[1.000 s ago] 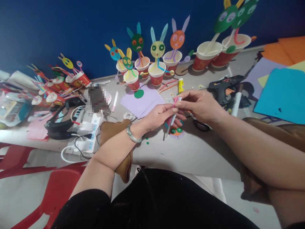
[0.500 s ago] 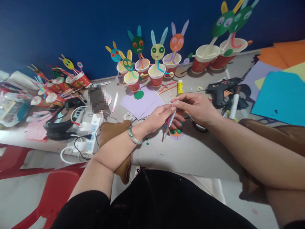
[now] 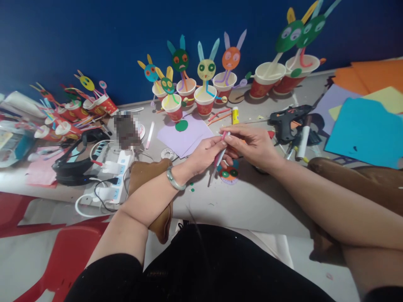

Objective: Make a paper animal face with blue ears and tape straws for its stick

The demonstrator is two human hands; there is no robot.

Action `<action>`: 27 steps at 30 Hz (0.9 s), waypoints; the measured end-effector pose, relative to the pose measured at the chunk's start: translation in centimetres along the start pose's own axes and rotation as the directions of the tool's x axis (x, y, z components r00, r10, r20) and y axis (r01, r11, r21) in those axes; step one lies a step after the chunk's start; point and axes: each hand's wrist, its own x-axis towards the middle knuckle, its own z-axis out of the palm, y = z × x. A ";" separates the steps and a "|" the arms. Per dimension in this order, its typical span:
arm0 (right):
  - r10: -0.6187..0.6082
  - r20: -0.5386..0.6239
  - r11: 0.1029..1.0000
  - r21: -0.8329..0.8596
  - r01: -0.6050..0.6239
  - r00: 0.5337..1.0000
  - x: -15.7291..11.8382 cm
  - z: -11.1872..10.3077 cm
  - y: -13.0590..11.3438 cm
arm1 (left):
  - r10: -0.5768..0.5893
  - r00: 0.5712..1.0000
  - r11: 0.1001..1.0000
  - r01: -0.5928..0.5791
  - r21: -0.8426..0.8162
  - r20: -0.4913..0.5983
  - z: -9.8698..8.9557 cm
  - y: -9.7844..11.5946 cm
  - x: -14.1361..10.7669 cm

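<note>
Above the table's middle, my left hand point(image 3: 206, 155) is closed around slim pink and pale sticks point(image 3: 217, 162) that slant down toward me. What they are made of is too small to tell. My right hand point(image 3: 253, 146) meets it from the other side, with thumb and fingers pinched at the sticks' upper end. Under the hands lies a round paper face point(image 3: 229, 176) with green eyes and a lilac lower part, half hidden by my fingers. Small green paper dots point(image 3: 192, 190) are scattered to its left. A yellow glue stick point(image 3: 235, 115) stands just behind my right hand.
Red paper cups point(image 3: 205, 102) with paper rabbit figures line the back wall. Lilac paper sheets point(image 3: 170, 136) lie left of centre. On the right are a black glue gun point(image 3: 288, 121) and blue paper point(image 3: 362, 134). A power strip point(image 3: 121, 176) with cables sits at left.
The view has shifted slightly, so most things appear a little further left. Both hands keep hold of the sticks, and the scissors by my right wrist are now mostly covered.
</note>
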 end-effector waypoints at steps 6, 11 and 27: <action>0.114 0.081 0.986 0.113 -0.122 0.990 -0.4 0.3 -0.1 | 0.003 1.000 1.000 -0.003 -0.010 0.018 0.0 -0.1 0.0; 0.117 0.034 0.988 0.099 -0.119 0.993 -0.5 0.6 0.1 | 0.032 0.999 0.999 -0.033 0.013 0.038 -0.2 -0.3 0.2; 0.348 0.078 0.886 0.299 -0.355 0.934 0.8 -0.3 -0.3 | 0.056 0.978 0.998 -0.056 -0.004 0.200 -0.5 -0.6 0.4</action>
